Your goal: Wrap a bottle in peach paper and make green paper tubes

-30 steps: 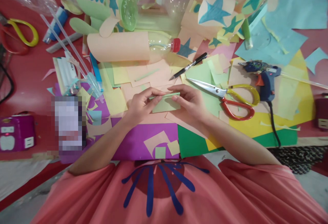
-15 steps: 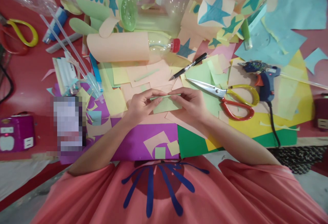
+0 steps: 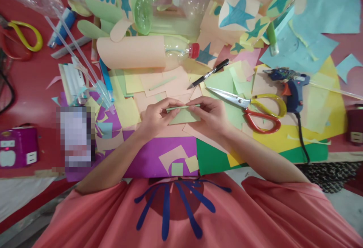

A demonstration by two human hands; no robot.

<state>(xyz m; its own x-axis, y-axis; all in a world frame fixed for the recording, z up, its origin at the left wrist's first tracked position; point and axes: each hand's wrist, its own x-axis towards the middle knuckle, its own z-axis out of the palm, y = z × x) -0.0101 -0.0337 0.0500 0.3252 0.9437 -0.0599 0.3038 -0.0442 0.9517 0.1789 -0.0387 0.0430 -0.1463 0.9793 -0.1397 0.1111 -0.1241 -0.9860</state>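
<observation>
A small piece of light green paper (image 3: pixel 184 117) is pinched along its top edge, which looks folded or rolled over. My left hand (image 3: pixel 159 117) grips that edge at its left end between thumb and fingers. At the right end my right hand (image 3: pixel 211 113) does the same, its thumb close to the left one. Just beyond my hands lies a black pen (image 3: pixel 208 74). Scissors (image 3: pixel 246 106) with one yellow and one red handle rest right of my right hand, blades pointing left. Beneath are peach paper sheets (image 3: pixel 170 130).
A paper-wrapped bottle (image 3: pixel 130 52) with a red cap lies beyond my hands. At right is a blue glue gun (image 3: pixel 296 91) with its cord. Clear straws (image 3: pixel 82 57), a pixelated rectangular object (image 3: pixel 75 136) and a purple box (image 3: pixel 18 146) are at left. Purple card (image 3: pixel 141 157) lies in front.
Almost nothing differs. Both hands keep their pinch on the green paper, with only a very slight shift of the fingers along its top edge.
</observation>
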